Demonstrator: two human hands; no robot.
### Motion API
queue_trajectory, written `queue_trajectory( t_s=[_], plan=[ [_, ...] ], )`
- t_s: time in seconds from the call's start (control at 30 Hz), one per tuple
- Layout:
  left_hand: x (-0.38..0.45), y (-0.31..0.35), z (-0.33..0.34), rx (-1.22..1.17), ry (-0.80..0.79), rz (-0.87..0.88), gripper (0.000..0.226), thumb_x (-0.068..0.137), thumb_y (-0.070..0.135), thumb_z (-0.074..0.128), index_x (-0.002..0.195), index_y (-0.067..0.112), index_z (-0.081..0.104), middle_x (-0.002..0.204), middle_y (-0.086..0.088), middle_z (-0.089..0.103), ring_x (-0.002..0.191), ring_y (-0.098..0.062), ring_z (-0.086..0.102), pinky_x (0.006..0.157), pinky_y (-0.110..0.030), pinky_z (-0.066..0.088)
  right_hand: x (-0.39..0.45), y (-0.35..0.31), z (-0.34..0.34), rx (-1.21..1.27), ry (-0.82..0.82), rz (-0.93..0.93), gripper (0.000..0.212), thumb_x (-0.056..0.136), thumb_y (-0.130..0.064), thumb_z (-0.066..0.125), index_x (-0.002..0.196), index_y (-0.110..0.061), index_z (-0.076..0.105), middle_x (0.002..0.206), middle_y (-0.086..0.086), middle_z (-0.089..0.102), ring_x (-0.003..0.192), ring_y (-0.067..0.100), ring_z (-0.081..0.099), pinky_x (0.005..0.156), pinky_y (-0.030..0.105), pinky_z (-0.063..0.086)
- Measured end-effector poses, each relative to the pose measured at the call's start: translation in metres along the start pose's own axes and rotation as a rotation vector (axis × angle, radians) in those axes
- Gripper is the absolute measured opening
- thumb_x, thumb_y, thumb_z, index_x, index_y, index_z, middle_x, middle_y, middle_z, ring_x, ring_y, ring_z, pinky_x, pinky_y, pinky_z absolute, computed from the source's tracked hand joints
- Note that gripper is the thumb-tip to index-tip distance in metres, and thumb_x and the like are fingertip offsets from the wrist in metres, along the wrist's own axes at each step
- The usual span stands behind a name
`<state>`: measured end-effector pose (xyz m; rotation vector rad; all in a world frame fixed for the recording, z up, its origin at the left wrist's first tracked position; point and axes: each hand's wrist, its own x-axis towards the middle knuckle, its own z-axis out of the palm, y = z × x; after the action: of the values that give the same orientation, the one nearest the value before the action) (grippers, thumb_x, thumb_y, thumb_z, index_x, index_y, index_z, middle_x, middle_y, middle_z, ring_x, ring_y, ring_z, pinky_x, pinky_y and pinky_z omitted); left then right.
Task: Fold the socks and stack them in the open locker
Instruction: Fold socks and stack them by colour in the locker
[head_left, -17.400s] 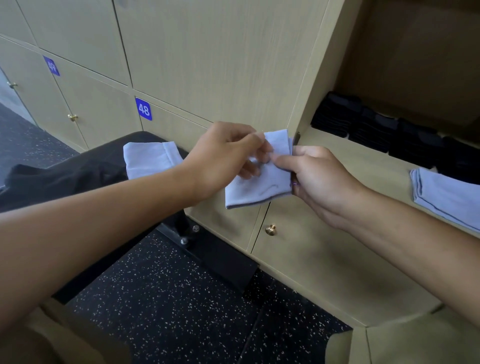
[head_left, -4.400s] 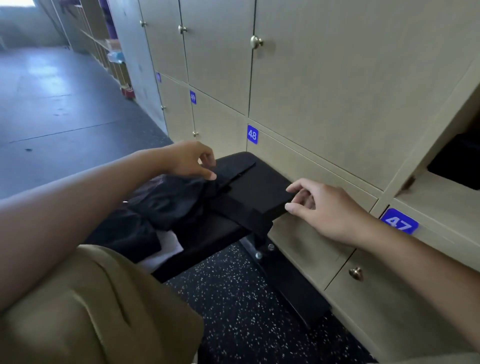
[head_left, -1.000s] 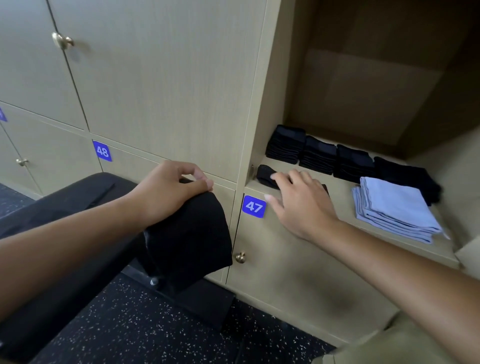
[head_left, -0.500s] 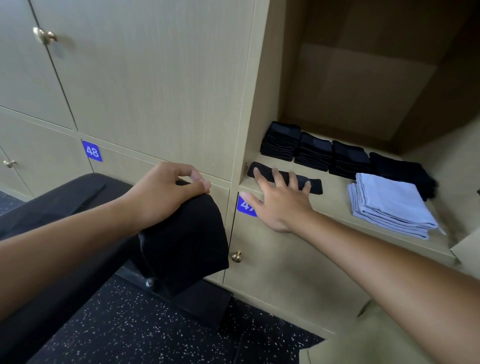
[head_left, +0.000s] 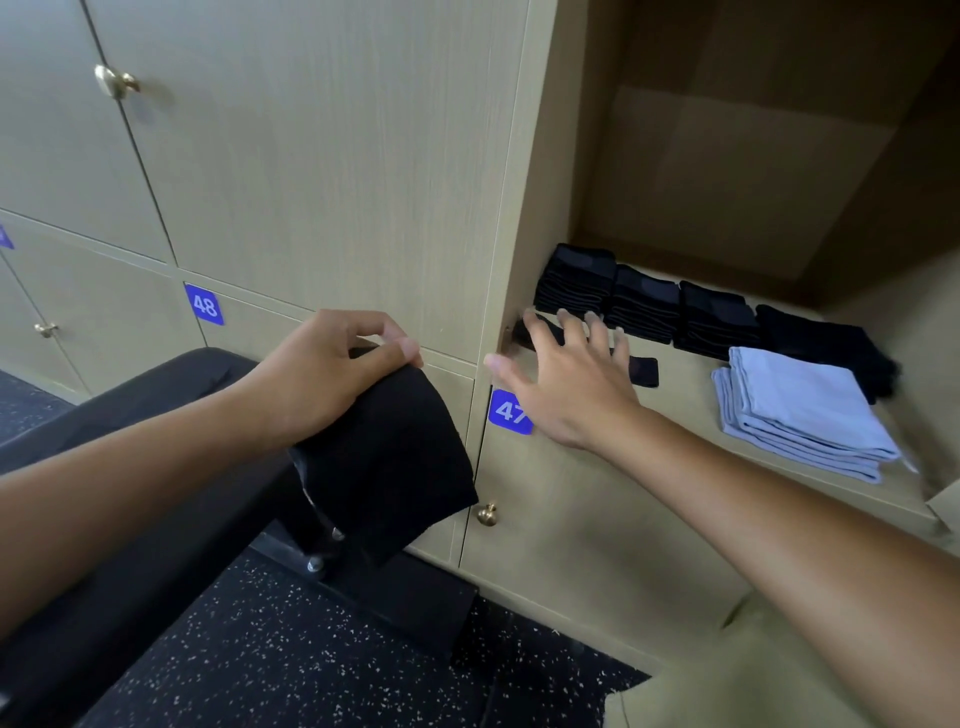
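Fingers spread, the right hand (head_left: 566, 384) lies flat over a black sock (head_left: 641, 370) stretched along the open locker (head_left: 675, 499) shelf's front edge. Left of the locker, the left hand (head_left: 327, 374) grips a second black sock (head_left: 384, 457), hanging above the desk (head_left: 156, 395).

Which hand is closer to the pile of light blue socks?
The right hand. It is spread over the flat black sock on the locker shelf, just left of the light blue socks. The left hand holds another black sock outside the locker, farther left.
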<state>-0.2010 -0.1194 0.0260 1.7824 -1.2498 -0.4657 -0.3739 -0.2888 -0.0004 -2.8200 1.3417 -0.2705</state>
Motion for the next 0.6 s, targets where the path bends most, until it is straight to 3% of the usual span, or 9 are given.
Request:
queue_trajectory(
  t_s=[0.07, 0.13, 0.23, 0.33, 0.4, 0.5, 0.6],
  plan=[
    [-0.001, 0.003, 0.0, -0.016, -0.007, 0.042, 0.025, 0.101, 0.034, 0.057, 0.09, 0.018, 0.073, 0.071, 0.011, 0.072, 0.052, 0.003, 0.057, 0.051, -0.006, 0.04, -0.01, -0.004, -0.005, 0.079, 0.224, -0.128, 0.077, 0.096, -0.073, 0.019, 0.152, -0.024, 0.039, 0.157, 0.007, 0.038, 0.149, 0.027, 0.024, 0.124, 0.049, 0.012],
    [-0.001, 0.007, 0.002, -0.041, -0.018, 0.074, 0.024, 0.102, 0.033, 0.056, 0.09, 0.018, 0.072, 0.069, 0.014, 0.071, 0.055, 0.003, 0.06, 0.054, -0.007, 0.041, -0.022, -0.01, -0.011, 0.201, 0.324, -0.272, 0.07, 0.098, -0.07, 0.023, 0.137, -0.022, 0.056, 0.136, -0.001, 0.055, 0.132, 0.02, 0.044, 0.116, 0.043, 0.03],
    [0.002, 0.012, 0.005, -0.083, -0.023, 0.11, 0.024, 0.101, 0.036, 0.056, 0.09, 0.022, 0.072, 0.083, 0.008, 0.076, 0.073, -0.004, 0.069, 0.065, -0.014, 0.048, -0.045, -0.017, -0.019, 0.53, 0.195, -0.342, 0.059, 0.096, -0.072, 0.029, 0.111, -0.029, 0.066, 0.107, -0.014, 0.064, 0.105, 0.007, 0.059, 0.092, 0.035, 0.048],
    [0.007, 0.017, 0.01, -0.135, -0.017, 0.137, 0.023, 0.1, 0.037, 0.056, 0.092, 0.022, 0.071, 0.087, 0.002, 0.076, 0.075, -0.008, 0.07, 0.065, -0.016, 0.05, -0.06, -0.019, -0.03, 0.82, 0.029, -0.312, 0.052, 0.091, -0.074, 0.045, 0.101, -0.029, 0.068, 0.094, -0.015, 0.069, 0.094, 0.002, 0.064, 0.079, 0.018, 0.048],
    [0.01, 0.022, 0.014, -0.193, -0.005, 0.133, 0.023, 0.1, 0.038, 0.056, 0.094, 0.022, 0.071, 0.086, -0.001, 0.077, 0.073, -0.012, 0.07, 0.063, -0.019, 0.052, -0.062, -0.016, -0.034, 0.968, -0.141, -0.278, 0.04, 0.09, -0.061, 0.06, 0.105, -0.025, 0.07, 0.095, -0.013, 0.072, 0.091, 0.001, 0.067, 0.079, 0.019, 0.05],
    [0.013, 0.027, 0.021, -0.269, 0.065, 0.11, 0.021, 0.102, 0.035, 0.056, 0.093, 0.022, 0.071, 0.083, 0.0, 0.077, 0.07, -0.01, 0.07, 0.061, -0.018, 0.052, -0.059, -0.006, -0.035, 1.031, -0.278, -0.257, 0.025, 0.091, -0.034, 0.075, 0.113, -0.023, 0.071, 0.107, -0.004, 0.075, 0.103, 0.012, 0.071, 0.094, 0.038, 0.057],
    [0.017, 0.031, 0.027, -0.303, 0.161, 0.085, 0.022, 0.103, 0.034, 0.055, 0.092, 0.023, 0.071, 0.082, 0.002, 0.077, 0.066, -0.003, 0.067, 0.058, -0.014, 0.049, -0.059, 0.004, -0.035, 1.1, -0.321, -0.197, 0.024, 0.089, -0.015, 0.077, 0.113, -0.015, 0.072, 0.108, 0.0, 0.077, 0.104, 0.017, 0.072, 0.094, 0.036, 0.057]
  ],
)
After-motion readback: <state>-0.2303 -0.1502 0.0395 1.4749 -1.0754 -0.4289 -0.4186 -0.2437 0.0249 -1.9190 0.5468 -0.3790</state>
